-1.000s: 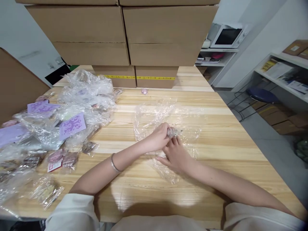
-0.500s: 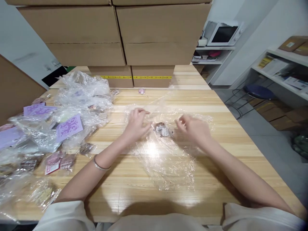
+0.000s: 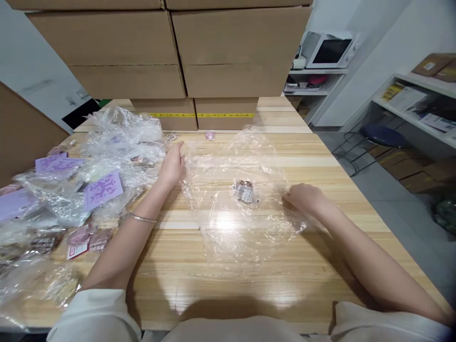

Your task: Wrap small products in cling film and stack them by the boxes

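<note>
A crinkled sheet of clear plastic film [image 3: 228, 237] is spread over the wooden table in front of me. Near its middle sits a small grey, white and brown item [image 3: 245, 192]; whether it lies on or under the film I cannot tell. My left hand [image 3: 173, 166] is closed at the film's upper left edge, fingers pinched on it. On the right side, my right hand [image 3: 304, 198] is closed on the film's other edge, somewhat blurred, with its fingertips partly hidden.
Clear-bagged goods [image 3: 124, 142] and purple patterned cards [image 3: 103, 189] are heaped along the left. Large cardboard boxes [image 3: 231, 52] are stacked at the back, with a small pink packet [image 3: 210, 135] before them. The table's right edge [image 3: 370, 204] borders the floor.
My hands have moved apart, the left one leftward and away from me, the right one outward. The film between them has spread wider, and the small item has shifted slightly right.
</note>
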Motion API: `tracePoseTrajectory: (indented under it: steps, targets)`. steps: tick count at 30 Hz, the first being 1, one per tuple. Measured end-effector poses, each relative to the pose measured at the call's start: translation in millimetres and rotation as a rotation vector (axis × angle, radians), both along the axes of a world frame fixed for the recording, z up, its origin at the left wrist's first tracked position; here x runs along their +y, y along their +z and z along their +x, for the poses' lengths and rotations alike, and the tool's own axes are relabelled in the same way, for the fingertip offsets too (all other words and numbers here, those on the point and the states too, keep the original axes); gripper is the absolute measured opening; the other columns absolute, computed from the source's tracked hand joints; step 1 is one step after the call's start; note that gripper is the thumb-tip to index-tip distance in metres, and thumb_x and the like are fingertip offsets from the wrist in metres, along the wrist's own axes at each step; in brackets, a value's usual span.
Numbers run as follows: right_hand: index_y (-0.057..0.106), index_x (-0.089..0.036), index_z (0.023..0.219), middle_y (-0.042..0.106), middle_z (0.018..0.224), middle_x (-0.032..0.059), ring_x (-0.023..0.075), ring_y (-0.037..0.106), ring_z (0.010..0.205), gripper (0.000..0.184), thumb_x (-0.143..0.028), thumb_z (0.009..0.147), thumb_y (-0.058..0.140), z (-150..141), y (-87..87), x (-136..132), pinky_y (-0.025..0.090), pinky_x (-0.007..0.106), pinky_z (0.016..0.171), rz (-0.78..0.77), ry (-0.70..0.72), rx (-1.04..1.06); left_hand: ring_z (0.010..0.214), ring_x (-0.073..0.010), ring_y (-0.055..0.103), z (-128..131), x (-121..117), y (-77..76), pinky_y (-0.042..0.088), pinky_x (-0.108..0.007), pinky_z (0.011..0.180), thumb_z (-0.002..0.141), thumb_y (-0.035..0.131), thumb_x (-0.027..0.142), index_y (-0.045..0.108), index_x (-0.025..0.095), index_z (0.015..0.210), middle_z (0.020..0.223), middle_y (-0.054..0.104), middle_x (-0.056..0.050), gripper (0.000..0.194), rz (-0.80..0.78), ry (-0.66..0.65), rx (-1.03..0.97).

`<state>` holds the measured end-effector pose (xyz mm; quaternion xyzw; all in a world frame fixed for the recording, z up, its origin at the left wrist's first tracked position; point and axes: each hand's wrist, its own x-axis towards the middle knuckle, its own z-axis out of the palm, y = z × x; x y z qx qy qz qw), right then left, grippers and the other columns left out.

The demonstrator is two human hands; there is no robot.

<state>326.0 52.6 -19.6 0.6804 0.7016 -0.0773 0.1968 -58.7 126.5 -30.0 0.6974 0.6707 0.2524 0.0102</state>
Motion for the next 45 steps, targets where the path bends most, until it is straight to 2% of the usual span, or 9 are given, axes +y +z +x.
tracePoseTrajectory:
  steps: [4, 7, 9, 13, 19, 29, 36, 41, 45]
  targets:
    - [0.073, -0.010, 0.081, 0.071, 0.085, 0.0249, 0.0360, 0.068, 0.084, 0.038, -0.034, 0.093, 0.046, -0.9, 14.9, -38.9, 0.046, 0.042, 0.068, 0.177, -0.008, -0.115, 0.141, -0.0398, 0.029, 33.8, -21.3, 17.1, 0.027, -0.059, 0.114, 0.086, 0.055, 0.020, 0.028, 0.013, 0.149, 0.149, 0.035, -0.022, 0.069, 0.166, 0.007, 0.094]
    - [0.070, -0.010, 0.098, 0.069, 0.096, 0.0250, 0.0380, 0.064, 0.094, 0.049, -0.045, 0.097, 0.036, -9.5, 24.5, -50.3, 0.046, 0.048, 0.077, 0.460, 0.115, -0.083, 0.144, -0.0344, 0.028, 73.2, -70.4, 17.5, 0.026, -0.053, 0.118, 0.093, 0.048, 0.029, 0.040, 0.015, 0.143, 0.154, 0.032, -0.018, 0.052, 0.069, -0.316, 0.110]
    - [0.066, -0.012, 0.114, 0.069, 0.107, 0.0215, 0.0353, 0.062, 0.100, 0.054, -0.050, 0.098, 0.032, -23.4, 24.6, -47.8, 0.046, 0.047, 0.083, 0.455, 0.237, 0.070, 0.146, -0.0320, 0.028, 93.8, -104.0, 5.6, 0.026, -0.051, 0.119, 0.098, 0.041, 0.040, 0.041, 0.020, 0.144, 0.157, 0.031, -0.014, 0.050, -0.125, -0.550, 0.114]
    - [0.052, -0.012, 0.136, 0.065, 0.121, 0.0168, 0.0319, 0.061, 0.106, 0.061, -0.053, 0.093, 0.042, -59.7, 4.1, -36.1, 0.046, 0.042, 0.088, 0.366, 0.442, 0.289, 0.150, -0.0403, 0.010, 102.0, -139.4, -31.6, 0.015, -0.061, 0.119, 0.091, 0.041, 0.067, 0.028, 0.017, 0.153, 0.162, 0.020, -0.019, 0.081, -0.317, -0.581, 0.107]
    - [0.064, -0.008, 0.115, 0.068, 0.105, 0.0178, 0.0306, 0.060, 0.098, 0.042, -0.036, 0.090, 0.046, -81.6, -14.9, -33.7, 0.041, 0.041, 0.089, 0.419, 0.536, 0.235, 0.151, -0.0366, 0.007, 66.4, -134.7, -46.3, 0.007, -0.062, 0.119, 0.090, 0.040, 0.071, 0.028, 0.022, 0.155, 0.162, 0.017, -0.017, 0.082, -0.269, -0.652, 0.186]
    - [0.064, -0.015, 0.119, 0.070, 0.111, 0.0128, 0.0295, 0.058, 0.104, 0.043, -0.039, 0.085, 0.054, -29.0, -9.9, -6.5, 0.038, 0.044, 0.096, 0.419, 0.507, 0.308, 0.152, -0.0262, 0.013, 25.8, -109.5, -33.6, 0.004, -0.050, 0.123, 0.093, 0.044, 0.064, 0.026, 0.035, 0.154, 0.163, 0.017, -0.004, 0.071, -0.335, -0.877, 0.226]
    - [0.049, -0.014, 0.139, 0.058, 0.136, 0.0148, 0.0308, 0.050, 0.126, 0.071, -0.056, 0.084, 0.058, -46.6, -20.2, -4.6, 0.018, 0.048, 0.119, 0.451, 0.547, 0.426, 0.151, -0.0268, 0.018, 42.3, -132.0, -22.2, 0.016, -0.049, 0.123, 0.096, 0.044, 0.058, 0.038, 0.027, 0.150, 0.162, 0.025, -0.008, 0.063, -0.280, -0.832, 0.160]
    - [0.061, -0.018, 0.125, 0.067, 0.121, 0.0096, 0.0248, 0.057, 0.117, 0.043, -0.040, 0.088, 0.058, -73.1, -19.1, 4.1, 0.020, 0.043, 0.119, 0.395, 0.627, 0.497, 0.149, -0.0250, 0.024, 62.3, -152.6, -26.3, 0.018, -0.044, 0.124, 0.099, 0.042, 0.051, 0.038, 0.020, 0.149, 0.159, 0.031, -0.011, 0.059, -0.288, -0.965, 0.173]
    - [0.058, -0.021, 0.130, 0.067, 0.123, 0.0078, 0.0256, 0.057, 0.118, 0.045, -0.039, 0.089, 0.060, -85.3, -16.0, 5.0, 0.027, 0.046, 0.116, 0.325, 0.699, 0.514, 0.147, -0.0277, 0.029, 63.2, -153.6, -33.2, 0.024, -0.046, 0.122, 0.099, 0.044, 0.047, 0.038, 0.020, 0.148, 0.159, 0.032, -0.014, 0.056, -0.290, -0.988, 0.201]
